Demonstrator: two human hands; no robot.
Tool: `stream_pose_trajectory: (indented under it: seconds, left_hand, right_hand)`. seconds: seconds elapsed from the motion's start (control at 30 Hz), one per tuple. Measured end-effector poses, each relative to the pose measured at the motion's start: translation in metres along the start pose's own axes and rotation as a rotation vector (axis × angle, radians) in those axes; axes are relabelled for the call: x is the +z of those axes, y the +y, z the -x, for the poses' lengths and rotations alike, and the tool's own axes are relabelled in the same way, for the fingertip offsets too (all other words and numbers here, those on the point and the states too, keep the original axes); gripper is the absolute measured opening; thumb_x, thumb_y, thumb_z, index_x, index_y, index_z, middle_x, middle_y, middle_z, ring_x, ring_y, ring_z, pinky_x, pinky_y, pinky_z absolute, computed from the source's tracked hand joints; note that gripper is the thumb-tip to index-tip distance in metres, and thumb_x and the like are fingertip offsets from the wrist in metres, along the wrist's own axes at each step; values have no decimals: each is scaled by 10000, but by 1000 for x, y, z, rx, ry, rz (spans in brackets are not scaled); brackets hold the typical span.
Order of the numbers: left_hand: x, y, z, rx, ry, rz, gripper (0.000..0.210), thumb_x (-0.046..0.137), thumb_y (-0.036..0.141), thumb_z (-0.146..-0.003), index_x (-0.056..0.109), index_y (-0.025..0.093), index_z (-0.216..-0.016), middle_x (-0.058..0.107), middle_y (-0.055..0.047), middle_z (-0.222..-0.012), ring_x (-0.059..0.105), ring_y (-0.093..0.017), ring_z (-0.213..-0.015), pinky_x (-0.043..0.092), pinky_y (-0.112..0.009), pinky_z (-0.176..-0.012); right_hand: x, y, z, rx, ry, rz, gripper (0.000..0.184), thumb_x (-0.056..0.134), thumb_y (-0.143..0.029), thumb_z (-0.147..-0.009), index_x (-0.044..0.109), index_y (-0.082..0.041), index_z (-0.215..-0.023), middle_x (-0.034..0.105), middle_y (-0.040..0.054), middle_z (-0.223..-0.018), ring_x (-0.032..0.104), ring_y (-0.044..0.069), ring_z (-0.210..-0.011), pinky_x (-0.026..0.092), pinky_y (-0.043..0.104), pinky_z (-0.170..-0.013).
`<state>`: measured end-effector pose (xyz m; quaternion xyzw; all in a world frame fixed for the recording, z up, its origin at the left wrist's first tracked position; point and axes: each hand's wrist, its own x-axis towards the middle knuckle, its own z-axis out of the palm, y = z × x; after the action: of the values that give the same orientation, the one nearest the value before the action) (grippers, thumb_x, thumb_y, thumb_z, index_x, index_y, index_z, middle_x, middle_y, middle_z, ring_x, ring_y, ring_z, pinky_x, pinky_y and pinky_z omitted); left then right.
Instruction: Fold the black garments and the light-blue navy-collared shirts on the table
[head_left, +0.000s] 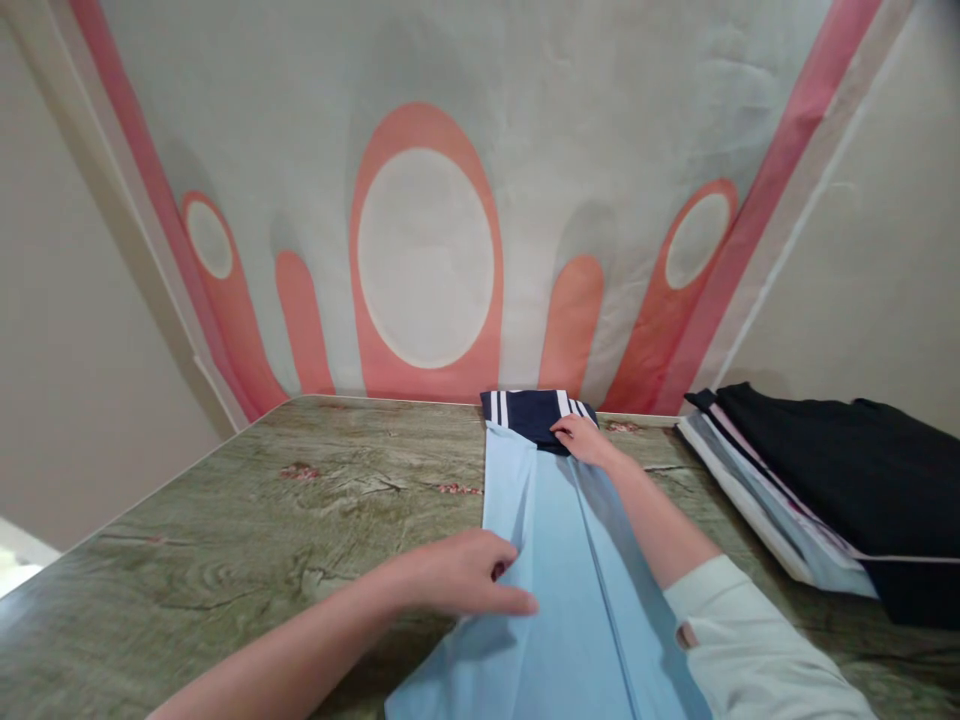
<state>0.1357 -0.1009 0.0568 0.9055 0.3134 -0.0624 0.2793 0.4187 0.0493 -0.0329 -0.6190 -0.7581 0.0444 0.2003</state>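
A light blue garment [570,600] with a navy sailor collar [529,415] lies lengthwise on the table, its sides folded inward. White stripes run across the collar, which sits at the far table edge. My right hand [583,438] is at the collar's lower right, fingers bent and closed on the fabric. Over the garment's left side is my left hand [480,575], its thumb stretched out to the right and apart from the curled index finger. Nothing shows between them. The garment's lower end runs out of the picture at the bottom.
On the right of the wood-patterned tabletop [360,510] lies a stack of folded clothes [840,470], black on top with white and pink layers below. Behind the table's far edge hangs a pale backdrop [540,120] with pink and orange shapes.
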Motion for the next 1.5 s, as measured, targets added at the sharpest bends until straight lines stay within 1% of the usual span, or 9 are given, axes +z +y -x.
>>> stream_pose_trajectory:
  seconds: [0.1,0.23,0.3,0.43,0.5,0.8,0.93,1.13,1.5]
  left_hand:
    - [-1,26,22,84,-183,185,457,527,603,-743,597,161,-839,527,22,-659,490,-118,-587,326,-189,-478]
    - [9,48,28,268,-431,437,441,329,506,-902,568,173,-1064,581,-1,-723,573,-129,-654,430,-198,-574]
    - [15,45,22,341,-346,409,426,281,448,-934,556,168,-1101,618,-31,-814,597,-145,-759,454,-221,-673]
    - [24,18,0,301,137,133,315,406,358,-910,541,167,-1121,580,-91,-1077,533,-197,-1003,396,-307,-886]
    - [26,4,-9,279,242,31,301,480,325,-876,533,163,-1123,544,-105,-1134,495,-214,-1060,364,-338,-934]
    - [35,23,17,371,89,-40,290,620,320,-797,536,216,-1055,535,-49,-1091,498,-185,-995,397,-286,-877]
    - [41,27,34,281,69,-62,254,631,339,-785,540,207,-983,533,-38,-1037,499,-177,-942,418,-262,-825]
    - [46,3,31,150,228,-72,225,571,299,-832,539,212,-1037,514,-54,-1079,471,-198,-995,385,-303,-884]
    - [37,-8,26,356,166,-86,227,550,303,-850,553,226,-1064,544,-51,-1059,495,-184,-982,373,-278,-882]
  right_hand:
    - [7,7,0,-6,30,-29,241,493,-173,-810,668,-178,-976,646,71,-1033,555,178,-1005,370,291,-915]
    - [11,11,0,0,56,-77,230,514,-183,-796,669,-175,-966,645,78,-1024,559,183,-987,376,301,-909]
    - [12,13,-1,-2,63,-108,223,525,-179,-785,676,-176,-949,651,74,-1013,564,179,-978,383,290,-900]
    - [12,23,-3,46,95,-179,232,504,-155,-776,690,-185,-911,683,39,-922,604,156,-862,434,252,-808]
    - [11,34,-4,127,149,-200,263,464,-163,-793,679,-161,-945,690,46,-874,615,158,-795,455,259,-751]
    - [6,70,4,350,280,-203,264,459,-197,-807,627,-110,-991,688,78,-860,625,148,-757,469,241,-685]
    - [6,57,1,327,267,-171,259,486,-172,-792,612,-115,-1011,681,80,-894,620,148,-792,451,235,-717]
    - [15,23,-1,288,262,-69,297,519,-268,-801,581,-114,-1047,650,120,-934,594,203,-845,421,287,-773]
    - [25,12,6,330,349,29,346,445,-299,-842,534,-87,-1099,591,161,-1033,519,247,-992,360,321,-875]
